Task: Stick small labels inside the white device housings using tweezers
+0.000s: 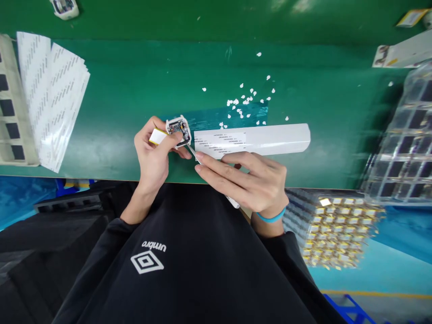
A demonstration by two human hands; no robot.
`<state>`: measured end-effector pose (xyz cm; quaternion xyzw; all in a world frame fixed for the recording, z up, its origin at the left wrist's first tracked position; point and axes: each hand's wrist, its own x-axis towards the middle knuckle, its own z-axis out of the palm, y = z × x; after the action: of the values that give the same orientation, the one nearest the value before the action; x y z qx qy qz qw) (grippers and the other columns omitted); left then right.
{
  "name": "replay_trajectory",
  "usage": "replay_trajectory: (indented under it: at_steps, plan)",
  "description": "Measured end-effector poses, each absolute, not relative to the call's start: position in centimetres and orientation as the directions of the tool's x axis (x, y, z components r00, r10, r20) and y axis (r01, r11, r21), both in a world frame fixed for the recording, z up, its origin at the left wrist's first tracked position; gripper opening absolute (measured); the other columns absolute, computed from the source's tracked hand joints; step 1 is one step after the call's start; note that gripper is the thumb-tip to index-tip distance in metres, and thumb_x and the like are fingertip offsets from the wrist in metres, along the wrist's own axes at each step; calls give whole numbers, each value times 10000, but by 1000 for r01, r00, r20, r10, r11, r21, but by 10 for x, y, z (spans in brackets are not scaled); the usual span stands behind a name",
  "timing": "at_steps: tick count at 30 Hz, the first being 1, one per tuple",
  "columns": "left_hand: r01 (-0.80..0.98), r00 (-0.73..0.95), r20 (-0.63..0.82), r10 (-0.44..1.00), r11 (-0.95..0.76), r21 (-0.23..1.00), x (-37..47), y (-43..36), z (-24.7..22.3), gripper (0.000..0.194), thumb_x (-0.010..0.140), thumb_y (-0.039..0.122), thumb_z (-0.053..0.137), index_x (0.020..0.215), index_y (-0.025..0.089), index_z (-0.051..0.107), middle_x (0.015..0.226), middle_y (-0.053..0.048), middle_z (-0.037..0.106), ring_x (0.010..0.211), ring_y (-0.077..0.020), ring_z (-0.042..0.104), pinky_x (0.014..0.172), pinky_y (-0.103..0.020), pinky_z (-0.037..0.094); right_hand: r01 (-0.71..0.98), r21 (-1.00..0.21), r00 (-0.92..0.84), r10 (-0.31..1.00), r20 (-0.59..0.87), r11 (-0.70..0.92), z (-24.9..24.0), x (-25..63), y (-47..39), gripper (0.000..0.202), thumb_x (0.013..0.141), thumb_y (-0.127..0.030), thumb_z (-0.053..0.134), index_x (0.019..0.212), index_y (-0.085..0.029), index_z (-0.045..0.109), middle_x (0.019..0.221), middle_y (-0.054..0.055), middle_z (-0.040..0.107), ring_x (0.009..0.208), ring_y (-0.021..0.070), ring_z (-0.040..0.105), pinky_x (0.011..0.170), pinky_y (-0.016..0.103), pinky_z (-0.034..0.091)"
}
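A small white watch-like housing [179,130] with an exposed circuit board is held by my left hand [153,155], thumb across the board. A white battery with yellow edges [158,136] sticks out beside that thumb, under the fingers. My right hand [248,177] is closed around a thin tool [195,154], whose metal tip reaches the lower right edge of the housing; its white rear end shows below the palm. Just above my right hand, a white label strip [253,138] with printed rows lies on the green table [128,81].
Small white round stickers [249,99] are scattered beyond the strip. Fanned label sheets [54,94] and a compartment tray [16,112] lie left. Clear trays [405,148] stand right, above a stack of batteries [340,229]. Another housing [65,8] sits far left.
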<state>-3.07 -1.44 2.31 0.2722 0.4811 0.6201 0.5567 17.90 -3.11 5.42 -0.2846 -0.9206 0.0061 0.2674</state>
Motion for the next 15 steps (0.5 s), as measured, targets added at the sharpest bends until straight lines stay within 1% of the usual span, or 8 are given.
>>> replay_trajectory:
  at_steps: [4,11,13,15]
  plan:
    - [-442,-254,-181,950,52,895,-30,-14,23,255,733,92,854,707,208,629,612,75,659,426,-102,623,382,-214,540,517,-152,-691,516,506,842,56,179,-32,308,1032,-134,713,1238,-331,832,1321,-52,816,842,166,794,643,305,653]
    - [-424,-257,-193,947,69,903,-27,-15,23,242,749,94,853,718,210,643,631,69,658,475,-81,591,458,-216,588,519,-134,-652,492,576,844,59,174,-30,237,1019,-104,733,1130,-279,849,1271,-34,832,784,151,782,631,287,652]
    - [-393,-254,-177,951,66,917,-27,-16,22,220,790,129,868,777,215,666,682,61,680,487,-80,596,469,-222,593,517,-163,-642,507,575,840,58,174,-30,258,1009,-80,737,1162,-260,839,1280,-16,832,795,158,788,658,297,668]
    - [-366,-249,-156,956,56,929,-26,-17,22,207,843,160,886,920,223,704,757,52,720,506,-85,631,491,-230,609,531,-220,-615,551,564,818,56,175,-30,297,1013,-59,718,1222,-245,815,1305,2,823,841,170,805,719,311,692]
